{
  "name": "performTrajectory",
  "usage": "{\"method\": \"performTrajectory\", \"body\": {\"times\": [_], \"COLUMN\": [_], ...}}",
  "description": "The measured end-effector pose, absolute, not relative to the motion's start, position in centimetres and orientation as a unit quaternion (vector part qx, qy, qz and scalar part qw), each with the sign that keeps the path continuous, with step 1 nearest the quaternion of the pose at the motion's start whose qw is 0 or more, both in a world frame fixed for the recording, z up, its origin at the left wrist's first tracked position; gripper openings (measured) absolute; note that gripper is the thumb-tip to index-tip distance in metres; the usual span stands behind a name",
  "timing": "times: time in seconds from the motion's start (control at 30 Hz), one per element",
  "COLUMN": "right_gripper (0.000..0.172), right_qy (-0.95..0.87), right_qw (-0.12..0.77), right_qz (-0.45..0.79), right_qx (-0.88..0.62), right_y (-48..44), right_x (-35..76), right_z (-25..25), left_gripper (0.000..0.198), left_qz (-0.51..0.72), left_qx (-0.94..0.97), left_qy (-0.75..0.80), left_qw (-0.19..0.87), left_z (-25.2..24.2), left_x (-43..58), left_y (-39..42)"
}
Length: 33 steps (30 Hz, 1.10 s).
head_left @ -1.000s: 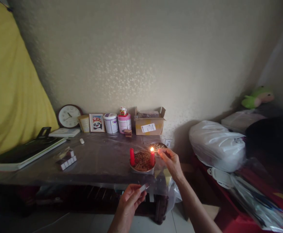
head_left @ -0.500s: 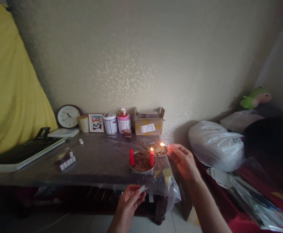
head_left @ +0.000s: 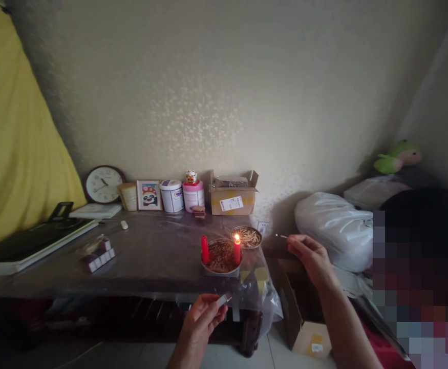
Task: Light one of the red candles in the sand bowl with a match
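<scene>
My left hand [head_left: 204, 318] is closed on a small matchbox [head_left: 224, 299] in front of the table's edge. Between the fingertips of my right hand [head_left: 310, 253], right of the table, is a thin matchstick [head_left: 282, 236] with no flame showing on it. Two red candles stand in a round dish [head_left: 222, 264]: the right candle [head_left: 237, 251] is burning, the left candle [head_left: 205, 250] is unlit. Just behind them, a second round dish [head_left: 246, 237] holds many matchsticks.
Small boxes [head_left: 101, 259] lie on the table [head_left: 150, 246] at the left. A clock [head_left: 104, 184], a framed picture [head_left: 149, 195], tins and a cardboard box [head_left: 233, 201] line the wall. An open carton [head_left: 312, 338] stands on the floor, with a white bag [head_left: 333, 230] at the right.
My right hand has moved right, away from the dishes, and the flame on its matchstick is gone. My left hand still holds the matchbox. The view has shifted slightly.
</scene>
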State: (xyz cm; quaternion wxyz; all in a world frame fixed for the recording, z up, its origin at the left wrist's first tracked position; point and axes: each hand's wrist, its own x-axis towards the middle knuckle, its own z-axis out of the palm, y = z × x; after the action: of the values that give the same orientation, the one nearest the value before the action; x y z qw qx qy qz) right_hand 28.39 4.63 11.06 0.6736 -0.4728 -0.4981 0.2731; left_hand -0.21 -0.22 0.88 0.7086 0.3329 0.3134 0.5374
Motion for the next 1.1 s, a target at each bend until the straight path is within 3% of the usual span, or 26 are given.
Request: {"method": "performTrajectory", "body": {"times": [0.2, 0.47, 0.67, 0.83, 0.97, 1.1], "right_gripper": [0.023, 0.029, 0.015, 0.022, 0.020, 0.023], "right_qy": [-0.523, -0.528, -0.585, -0.642, -0.625, -0.583], "right_qw": [0.616, 0.646, 0.572, 0.562, 0.494, 0.496], "right_qz": [0.254, 0.290, 0.212, 0.280, 0.103, 0.059], "right_qx": [-0.532, -0.470, -0.535, -0.440, -0.595, -0.641], "right_y": [5.4, 4.7, 3.5, 2.7, 4.4, 7.0], "right_x": [28.1, 27.0, 26.1, 25.6, 26.6, 27.4], "right_z": [9.6, 11.2, 12.2, 12.3, 10.3, 7.4], "left_gripper": [0.027, 0.026, 0.028, 0.030, 0.033, 0.031], "left_qz": [0.531, 0.535, 0.531, 0.529, 0.527, 0.523], "left_qx": [0.327, 0.311, 0.310, 0.305, 0.294, 0.289], "left_qy": [0.311, 0.310, 0.309, 0.313, 0.320, 0.302], "left_qw": [0.718, 0.722, 0.726, 0.727, 0.731, 0.743], "left_z": [0.8, 0.4, 0.6, 1.0, 1.2, 0.5], "left_x": [-0.2, -0.3, -0.4, -0.4, -0.3, -0.2], "left_y": [-0.2, 0.2, 0.1, -0.1, -0.2, 0.1]}}
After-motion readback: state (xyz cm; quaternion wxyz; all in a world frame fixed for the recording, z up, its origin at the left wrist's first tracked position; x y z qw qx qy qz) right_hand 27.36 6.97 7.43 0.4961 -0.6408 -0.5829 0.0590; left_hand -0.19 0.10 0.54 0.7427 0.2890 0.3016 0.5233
